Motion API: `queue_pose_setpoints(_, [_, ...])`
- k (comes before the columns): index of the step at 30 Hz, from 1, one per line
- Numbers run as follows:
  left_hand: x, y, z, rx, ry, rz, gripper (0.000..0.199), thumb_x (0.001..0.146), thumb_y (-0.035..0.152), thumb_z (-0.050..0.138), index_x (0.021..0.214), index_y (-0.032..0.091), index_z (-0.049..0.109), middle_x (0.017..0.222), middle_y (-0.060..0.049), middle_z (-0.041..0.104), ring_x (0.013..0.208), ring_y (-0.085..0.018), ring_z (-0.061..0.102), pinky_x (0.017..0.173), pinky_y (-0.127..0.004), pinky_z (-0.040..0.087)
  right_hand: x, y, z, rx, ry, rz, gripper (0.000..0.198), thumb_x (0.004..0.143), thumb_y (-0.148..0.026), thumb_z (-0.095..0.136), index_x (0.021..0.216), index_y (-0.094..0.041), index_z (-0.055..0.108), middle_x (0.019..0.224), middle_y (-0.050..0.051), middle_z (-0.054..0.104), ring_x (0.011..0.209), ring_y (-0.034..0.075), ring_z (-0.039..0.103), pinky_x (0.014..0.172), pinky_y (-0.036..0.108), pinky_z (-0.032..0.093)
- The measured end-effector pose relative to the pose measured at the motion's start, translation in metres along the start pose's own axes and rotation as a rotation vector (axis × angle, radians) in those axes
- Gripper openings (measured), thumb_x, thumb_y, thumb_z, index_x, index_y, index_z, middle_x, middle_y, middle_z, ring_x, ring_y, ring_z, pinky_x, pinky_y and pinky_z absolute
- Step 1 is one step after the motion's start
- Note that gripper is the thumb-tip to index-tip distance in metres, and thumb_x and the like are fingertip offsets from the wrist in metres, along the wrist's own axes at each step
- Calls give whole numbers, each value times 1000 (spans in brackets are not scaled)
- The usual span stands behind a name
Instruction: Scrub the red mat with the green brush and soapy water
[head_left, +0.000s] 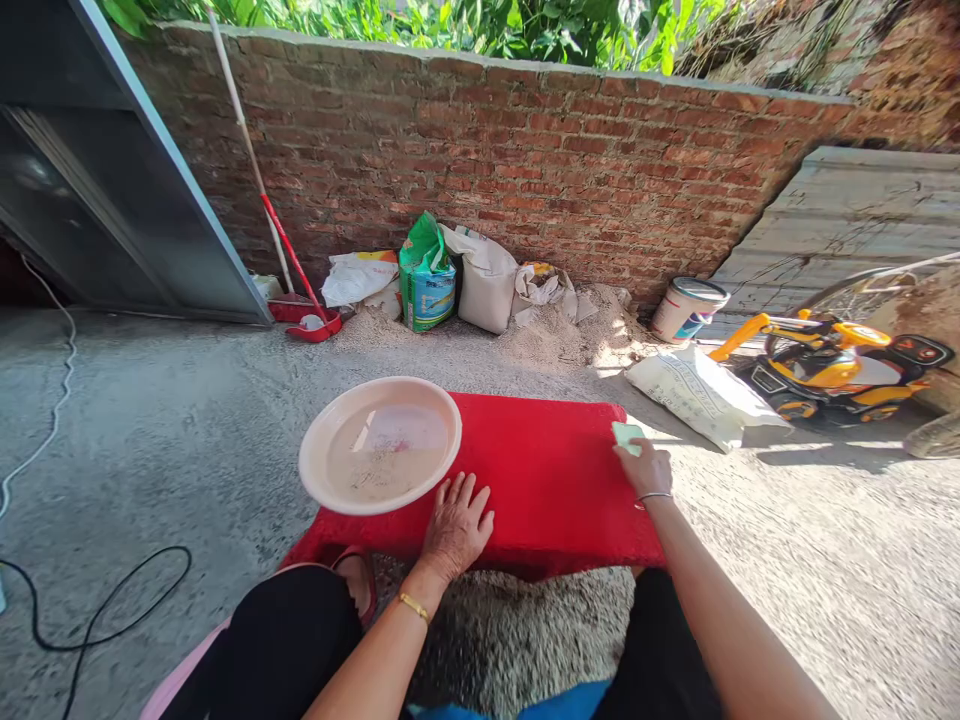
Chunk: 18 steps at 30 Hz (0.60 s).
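A red cloth (540, 470) covers a low table in front of my knees. My left hand (457, 525) lies flat on it near the front edge, fingers spread, just right of a pale pink basin (309, 470). Shallow water with dark specks shows inside the basin. At the table's far right corner, my right hand (645, 468) grips a light green block that looks like a bar of soap or a sponge (627, 436). The block is at the cloth's edge; whether it presses on the cloth I cannot tell.
Along the brick wall (480, 140) stand a green bag (427, 285), a white sack (486, 280) and a red dustpan (319, 328). To the right are a bucket (686, 308), a lying sack (697, 390) and a yellow toy excavator (847, 370). A black cable (97, 635) crosses the floor at left.
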<state>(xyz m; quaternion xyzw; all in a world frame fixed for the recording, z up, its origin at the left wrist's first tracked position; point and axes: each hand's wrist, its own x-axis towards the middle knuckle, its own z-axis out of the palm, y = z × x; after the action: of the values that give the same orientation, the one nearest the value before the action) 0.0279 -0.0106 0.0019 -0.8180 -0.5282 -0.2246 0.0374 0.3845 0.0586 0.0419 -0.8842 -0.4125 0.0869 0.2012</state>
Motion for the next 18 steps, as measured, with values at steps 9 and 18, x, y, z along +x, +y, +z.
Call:
queue_pose_setpoints(9, [-2,-1,5,-16,-12,-8,36,86,32,56,119,23,64,133,-12,57,128,-30,48,107,-50,35,-95,-171,86,30,-214,-661,42,79,-40,65,118,-24,64,108,11,57,99,23,56,85,32,42])
queue_pose_setpoints(18, [-2,0,7,-28,-23,-27,36,86,33,56,119,23,65,134,-11,57,128,-30,47,108,-50,34,-23,-104,52,-121,-200,-437,45,83,-46,58,124,-27,60,113,11,55,103,26,57,87,35,42])
